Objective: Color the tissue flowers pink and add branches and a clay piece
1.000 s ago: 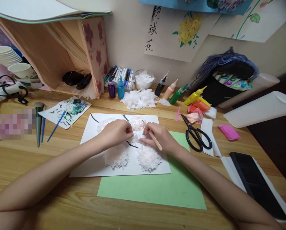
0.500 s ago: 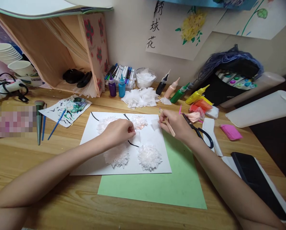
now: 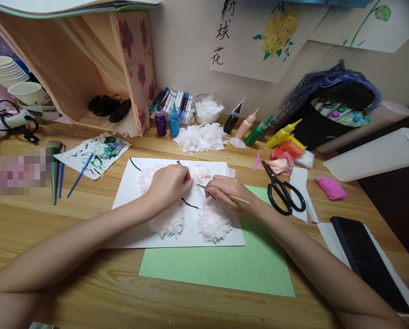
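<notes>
Cluttered wooden desk [image 3: 88, 274], white sheet [image 3: 136, 228] with tissue flowers [image 3: 213, 224] at centre. Left hand [image 3: 168, 185] curled knuckles-up, fingertips pinched together on the sheet. Right hand [image 3: 227, 194] clamped on a thin wooden stick [image 3: 237, 198], tip aimed at the left fingertips.

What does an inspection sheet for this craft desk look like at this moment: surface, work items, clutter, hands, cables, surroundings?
Surface: wooden desk, with a green sheet under the white sheet.
Work items: white sheet carries tissue flowers and black stem lines; thin wooden stick.
Clutter: scissors, paint bottles, tissue scrap pile, markers, brushes, pink paper, black tablet.
Hands: left hand pinches at the upper flowers; right hand holds the stick, tip towards the left fingers.
Cables: black cord at far left.
Surroundings: flower drawings on wall; paper cups.
</notes>
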{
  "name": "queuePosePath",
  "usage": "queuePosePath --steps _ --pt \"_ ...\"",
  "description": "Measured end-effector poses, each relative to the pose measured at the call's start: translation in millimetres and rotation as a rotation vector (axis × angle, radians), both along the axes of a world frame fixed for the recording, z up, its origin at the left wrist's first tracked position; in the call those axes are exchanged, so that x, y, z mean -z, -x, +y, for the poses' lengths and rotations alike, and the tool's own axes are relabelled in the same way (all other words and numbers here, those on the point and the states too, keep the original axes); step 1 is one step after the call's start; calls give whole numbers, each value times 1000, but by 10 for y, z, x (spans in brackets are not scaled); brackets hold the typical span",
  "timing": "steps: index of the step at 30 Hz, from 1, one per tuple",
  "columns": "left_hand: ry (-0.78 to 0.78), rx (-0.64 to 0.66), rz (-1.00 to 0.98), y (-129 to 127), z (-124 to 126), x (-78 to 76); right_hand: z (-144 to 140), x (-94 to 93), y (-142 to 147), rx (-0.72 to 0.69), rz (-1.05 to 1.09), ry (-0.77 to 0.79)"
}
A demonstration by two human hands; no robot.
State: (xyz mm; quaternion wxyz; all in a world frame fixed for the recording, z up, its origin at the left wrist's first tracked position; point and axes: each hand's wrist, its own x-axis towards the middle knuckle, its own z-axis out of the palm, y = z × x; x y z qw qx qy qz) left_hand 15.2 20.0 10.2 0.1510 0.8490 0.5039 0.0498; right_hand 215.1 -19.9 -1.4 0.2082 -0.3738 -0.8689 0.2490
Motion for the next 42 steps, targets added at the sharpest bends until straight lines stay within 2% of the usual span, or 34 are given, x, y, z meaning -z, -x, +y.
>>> queuePosePath --steps 7,14,21,24,28,31,33,35,40,42 --pt "-9 0 -7 -4 13 16 55 106 36 20 -52 -37" --pt "-7 -45 27 38 52 -76 77 143 55 66 -11 -7" --pt "-129 -79 156 116 223 27 89 157 82 115 80 28" --pt "-112 -62 156 126 257 45 134 114 166 202 121 111" --pt "-88 -70 120 134 268 33 245 81 295 377 266 312" --pt "-87 -75 107 139 275 38 316 98 329 421 366 442" --pt "-85 -80 103 142 283 49 319 111 315 418 403 472" --pt "-78 -88 97 145 290 57 278 114 280 389 391 429" --pt "-78 -90 79 150 298 59 109 115 180 263 227 122" --pt "-87 -91 73 149 295 59 80 128 163 227 197 47"
